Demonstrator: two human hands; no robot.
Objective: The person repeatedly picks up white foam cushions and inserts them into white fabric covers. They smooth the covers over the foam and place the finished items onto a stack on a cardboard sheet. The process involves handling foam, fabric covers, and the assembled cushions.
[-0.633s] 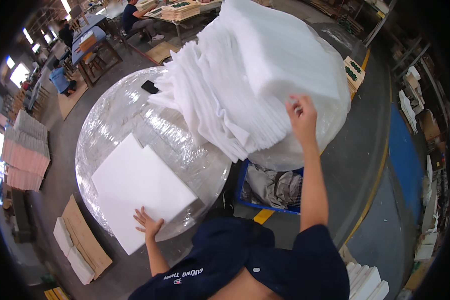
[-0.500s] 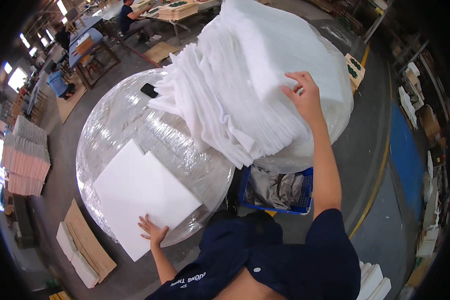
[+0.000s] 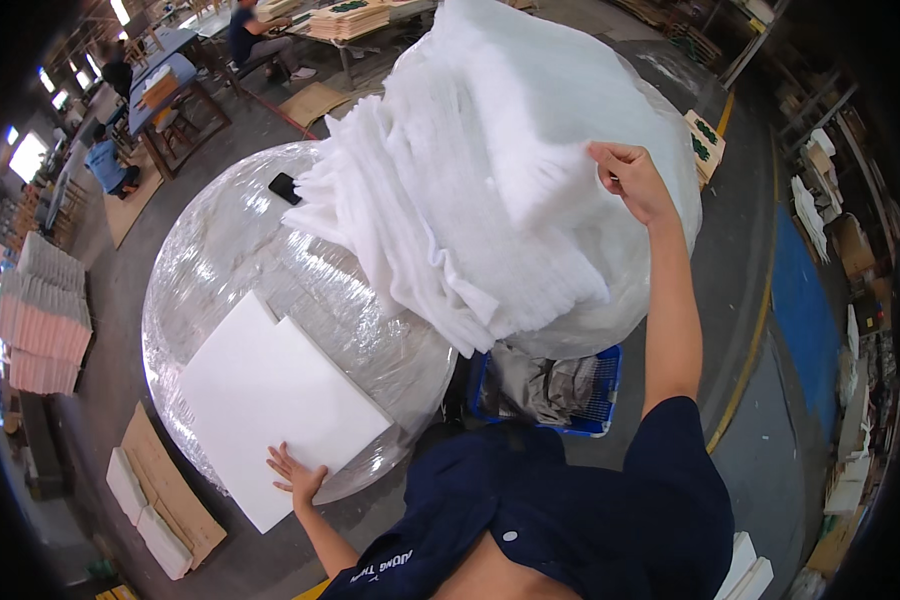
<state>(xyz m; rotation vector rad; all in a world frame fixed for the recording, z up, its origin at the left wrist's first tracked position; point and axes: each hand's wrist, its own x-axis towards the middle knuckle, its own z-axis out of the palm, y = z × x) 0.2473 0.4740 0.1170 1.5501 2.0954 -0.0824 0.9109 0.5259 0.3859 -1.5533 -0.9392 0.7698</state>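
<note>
My right hand (image 3: 634, 182) pinches the near right corner of a fluffy white batting sheet (image 3: 545, 170), lifted a little off the stack of batting (image 3: 410, 200) below it. That stack lies in loose folds across a large, plastic-wrapped round bundle. Down at the left, my left hand (image 3: 298, 476) rests with fingers spread on smooth white foam sheets (image 3: 280, 400), its palm near their lower edge. The foam lies on a second plastic-wrapped round bundle (image 3: 220, 230). A black phone (image 3: 284, 187) sits on that bundle, beside the batting's left edge.
Between the bundles and my body stands a blue plastic basket (image 3: 607, 390) with crumpled grey material in it. Cardboard with white pieces (image 3: 170, 490) lies on the floor at left, near a tall stack of sheets (image 3: 45, 310). People sit or work in the far left background.
My right hand has closed on the batting's corner, drawing it to the right and up. My left hand stays flat on the foam. The view has shifted slightly.
</note>
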